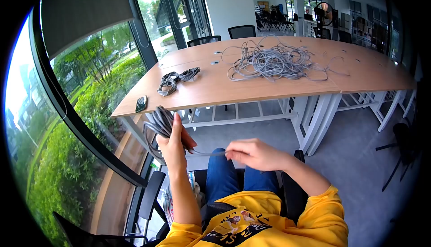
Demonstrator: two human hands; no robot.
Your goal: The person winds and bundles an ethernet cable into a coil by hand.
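My left hand [175, 140] is closed around a coiled bundle of grey cable [160, 122], with its loops sticking out above and to the left of the fist. From that bundle a length of cable [204, 153] runs right, across my knee, to my right hand [251, 154]. The fingers of my right hand are pinched together on this length. On the table [202, 95] ahead lies a large loose tangle of grey cable [278, 62]. Left of it sits a tied bundle of grey cable [173, 82].
A phone [141, 104] lies at the table's near left corner. White table legs [314, 121] stand in front of me. Chairs [241, 32] are behind the table, and a window [90, 81] is on my left. A black stand or chair base [402, 148] is at the right.
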